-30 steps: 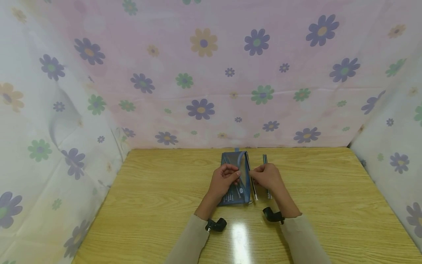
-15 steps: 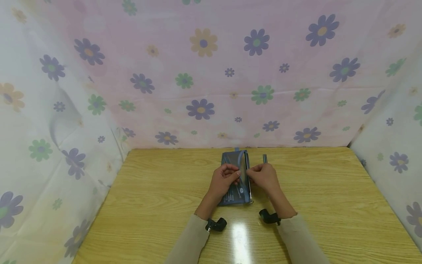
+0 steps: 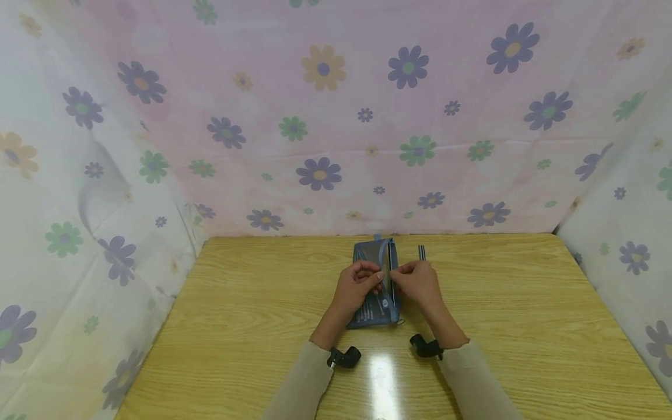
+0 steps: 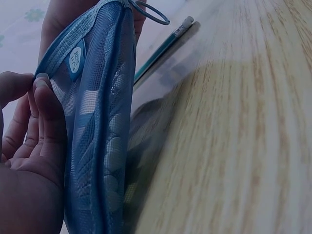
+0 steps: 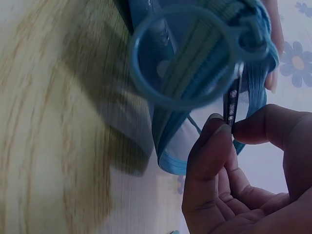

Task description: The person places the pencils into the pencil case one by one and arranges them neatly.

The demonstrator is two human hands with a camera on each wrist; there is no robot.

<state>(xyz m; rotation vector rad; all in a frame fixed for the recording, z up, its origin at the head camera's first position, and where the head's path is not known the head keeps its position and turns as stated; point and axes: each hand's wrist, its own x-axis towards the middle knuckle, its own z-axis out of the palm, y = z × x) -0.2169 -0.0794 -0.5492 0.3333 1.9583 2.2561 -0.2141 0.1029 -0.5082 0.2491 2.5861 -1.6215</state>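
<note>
A blue mesh zip pouch (image 3: 369, 249) lies upright-edged on the table, its zipped side parted. My left hand (image 3: 357, 289) pinches the rim of the opening between thumb and fingertips. In the right wrist view, my right hand (image 5: 243, 170) pinches a slim dark pencil (image 5: 232, 100) with silver markings. That pencil lies along the mouth of the pouch, within the opening. A round blue zip-pull ring (image 5: 135, 58) hangs at the pouch's near end. Through the mesh, in the left wrist view, a row of pale round shapes (image 4: 113, 153) shows.
Right of the pouch lies at least one more pencil (image 3: 422, 252), partly hidden behind my right hand. In the left wrist view a teal pencil (image 4: 165, 46) with an eraser end shows on the wooden table (image 3: 252, 303). Flowered cloth (image 3: 336, 128) stands behind the table.
My right hand has moved left, carrying the pencil from beside the pouch into its opening. The left hand keeps its pinch on the rim.
</note>
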